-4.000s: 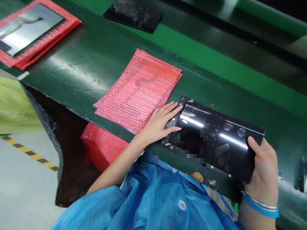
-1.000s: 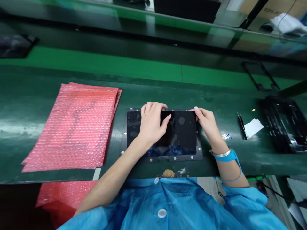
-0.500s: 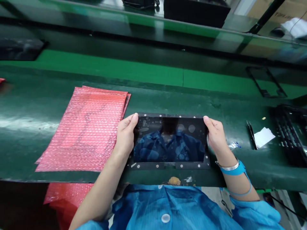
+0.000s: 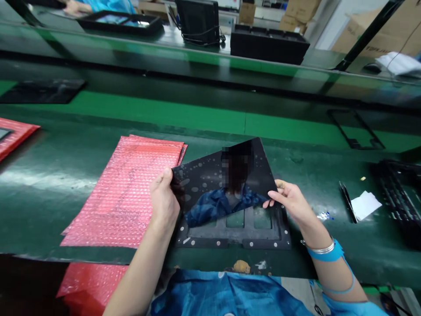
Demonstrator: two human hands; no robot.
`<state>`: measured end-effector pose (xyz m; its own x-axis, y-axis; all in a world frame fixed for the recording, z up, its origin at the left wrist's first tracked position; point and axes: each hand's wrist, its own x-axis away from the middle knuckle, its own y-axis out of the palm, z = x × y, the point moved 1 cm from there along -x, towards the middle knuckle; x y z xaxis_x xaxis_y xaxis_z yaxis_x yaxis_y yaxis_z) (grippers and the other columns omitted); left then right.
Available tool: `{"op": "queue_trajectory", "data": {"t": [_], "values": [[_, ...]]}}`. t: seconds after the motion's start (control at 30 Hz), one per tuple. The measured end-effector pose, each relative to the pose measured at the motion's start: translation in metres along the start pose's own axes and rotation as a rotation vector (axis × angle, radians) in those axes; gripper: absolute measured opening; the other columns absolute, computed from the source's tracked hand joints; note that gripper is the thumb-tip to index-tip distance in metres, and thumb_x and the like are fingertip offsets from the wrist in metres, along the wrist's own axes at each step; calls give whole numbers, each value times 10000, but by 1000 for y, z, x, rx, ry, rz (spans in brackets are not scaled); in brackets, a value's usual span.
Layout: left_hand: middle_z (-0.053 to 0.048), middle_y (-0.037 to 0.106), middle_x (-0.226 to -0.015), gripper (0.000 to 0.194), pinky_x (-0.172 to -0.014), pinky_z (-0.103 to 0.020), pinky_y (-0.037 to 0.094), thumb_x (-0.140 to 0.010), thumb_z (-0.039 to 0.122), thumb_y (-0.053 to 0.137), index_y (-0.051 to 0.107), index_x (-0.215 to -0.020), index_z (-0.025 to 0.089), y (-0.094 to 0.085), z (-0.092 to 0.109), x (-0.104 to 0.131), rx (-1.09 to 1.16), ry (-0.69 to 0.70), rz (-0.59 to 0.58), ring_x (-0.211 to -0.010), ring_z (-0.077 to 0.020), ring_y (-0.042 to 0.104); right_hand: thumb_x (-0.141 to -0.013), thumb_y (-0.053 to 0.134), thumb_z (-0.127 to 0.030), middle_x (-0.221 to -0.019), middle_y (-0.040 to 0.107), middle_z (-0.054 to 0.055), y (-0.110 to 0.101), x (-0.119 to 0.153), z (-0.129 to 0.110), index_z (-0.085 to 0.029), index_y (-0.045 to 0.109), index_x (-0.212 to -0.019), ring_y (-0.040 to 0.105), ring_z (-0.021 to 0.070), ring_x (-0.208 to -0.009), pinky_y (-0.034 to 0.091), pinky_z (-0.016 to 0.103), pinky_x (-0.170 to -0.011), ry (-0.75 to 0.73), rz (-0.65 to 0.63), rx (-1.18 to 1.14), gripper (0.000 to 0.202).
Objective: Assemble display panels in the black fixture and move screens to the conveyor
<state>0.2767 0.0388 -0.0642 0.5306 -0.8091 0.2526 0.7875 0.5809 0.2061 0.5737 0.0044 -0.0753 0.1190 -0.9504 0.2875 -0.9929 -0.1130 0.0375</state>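
A glossy black display panel (image 4: 210, 180), spotted with marks and reflecting a blue garment, is tilted between my two hands. My left hand (image 4: 165, 197) grips its left edge, thumb on the front face. The lower right corner is pinched by my right hand (image 4: 287, 199), with a wristband on that wrist. Beneath the panel lies a black frame (image 4: 230, 243) with cut-out openings and small round silver spots along its near edge. Part of the frame is hidden by the panel.
Pink bubble-wrap bags (image 4: 115, 193) lie left of the frame. Tweezers (image 4: 347, 202) and white paper (image 4: 365, 205) are on the right, near stacked black parts (image 4: 399, 197). A thin black bezel (image 4: 357, 129) lies farther back. Across the raised shelf, a co-worker's hand (image 4: 77, 6) shows.
The display panel has been lifted off the black frame and turned askew, right side higher. My right hand has shifted to its lower corner. The view has tilted up.
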Motion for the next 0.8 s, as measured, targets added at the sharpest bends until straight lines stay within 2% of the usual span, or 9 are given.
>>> {"op": "queue_trajectory", "data": {"t": [0.1, 0.17, 0.27, 0.33, 0.4, 0.47, 0.6, 0.7, 0.8], "values": [[2, 657, -630, 408, -687, -278, 547, -656, 524, 845, 629, -697, 180, 4, 0, 1, 35, 12, -85, -677, -173, 650, -576, 852, -627, -522, 629, 4, -2, -3, 3, -213, 631, -768, 616, 179, -465, 452, 289, -494, -29, 90, -52, 507], [-8, 671, -659, 429, -669, -265, 543, -618, 522, 867, 642, -729, 175, 7, 0, 4, 51, 4, -184, -684, -175, 658, -567, 854, -625, -501, 614, -3, -8, -6, 4, -216, 625, -772, 586, 169, -438, 437, 288, -475, -53, 123, -76, 512], [-10, 687, -698, 425, -549, -231, 496, -606, 479, 884, 677, -811, 169, 8, -1, 12, 2, -36, -402, -601, -147, 630, -573, 855, -613, -511, 599, -18, -19, -9, 2, -223, 614, -775, 548, 149, -426, 426, 288, -467, -85, 177, -114, 501], [-37, 711, -721, 415, -494, -233, 462, -634, 442, 876, 682, -869, 159, 8, -1, 17, -86, -85, -572, -578, -160, 638, -585, 850, -611, -522, 586, -29, -26, -12, 1, -227, 610, -780, 528, 138, -428, 415, 285, -463, -99, 203, -134, 493], [-75, 736, -737, 396, -487, -239, 449, -660, 404, 863, 665, -893, 151, 9, -2, 22, -147, -114, -676, -593, -187, 665, -575, 854, -615, -536, 580, -31, -31, -15, 2, -224, 608, -775, 506, 125, -426, 398, 278, -454, -102, 211, -144, 503], [-102, 751, -747, 388, -508, -242, 457, -674, 386, 853, 649, -903, 148, 11, -1, 25, -157, -116, -700, -625, -205, 689, -549, 866, -615, -567, 597, -20, -33, -18, 3, -212, 608, -766, 488, 111, -423, 387, 270, -447, -96, 202, -148, 526], [-122, 753, -723, 418, -524, -242, 468, -680, 451, 837, 630, -875, 144, 12, -1, 26, -159, -125, -696, -635, -220, 713, -528, 873, -629, -559, 606, -5, -32, -23, 7, -200, 602, -752, 495, 113, -419, 393, 266, -448, -77, 175, -154, 555], [-110, 736, -653, 462, -529, -242, 470, -665, 485, 850, 590, -861, 157, 10, -4, 26, -188, -120, -663, -639, -240, 730, -520, 882, -629, -482, 569, -17, -31, -25, 9, -198, 605, -767, 531, 138, -421, 396, 256, -449, -58, 158, -158, 568], [-87, 720, -600, 522, -599, -278, 519, -642, 492, 870, 532, -888, 180, 9, -7, 25, -164, -123, -611, -649, -262, 742, -490, 900, -623, -522, 620, 8, -32, -31, 8, -196, 605, -771, 566, 148, -433, 395, 247, -440, -49, 150, -162, 590]]}}
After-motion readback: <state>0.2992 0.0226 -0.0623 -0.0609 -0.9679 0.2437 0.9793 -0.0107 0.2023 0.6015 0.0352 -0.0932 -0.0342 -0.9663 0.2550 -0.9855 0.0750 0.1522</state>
